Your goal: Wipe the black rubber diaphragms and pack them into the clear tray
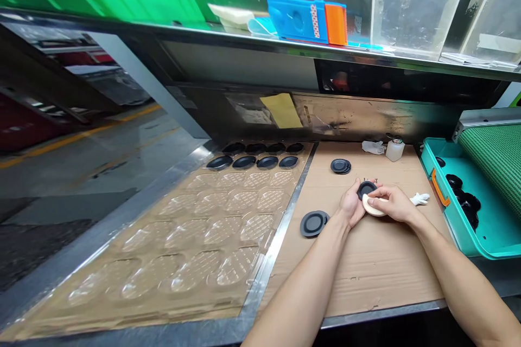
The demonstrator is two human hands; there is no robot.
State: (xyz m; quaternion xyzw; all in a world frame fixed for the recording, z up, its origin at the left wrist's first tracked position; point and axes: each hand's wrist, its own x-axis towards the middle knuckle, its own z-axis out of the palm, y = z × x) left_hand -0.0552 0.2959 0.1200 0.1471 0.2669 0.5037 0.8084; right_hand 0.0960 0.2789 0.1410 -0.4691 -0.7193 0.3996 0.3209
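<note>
My left hand (350, 204) grips a round black rubber disc (367, 189) by its edge, tilted up towards me. My right hand (393, 204) holds a cream foam pad (373, 208) and presses it against the underside of that disc. Both hands are over a brown cardboard sheet (366, 276). Just left of them lies another black disc (313, 223), and a small stack of black discs (341, 166) sits farther ahead. A crumpled white glove (420, 199) lies right of my right hand.
To the left, a clear plastic blister tray (211, 233) on cardboard has black discs along its far rows. A white bottle (395, 149) stands at the back. To the right, a teal crate (488, 227) holds black discs beside a green mat (499, 162). A metal shelf (260, 38) with blue and orange items runs above.
</note>
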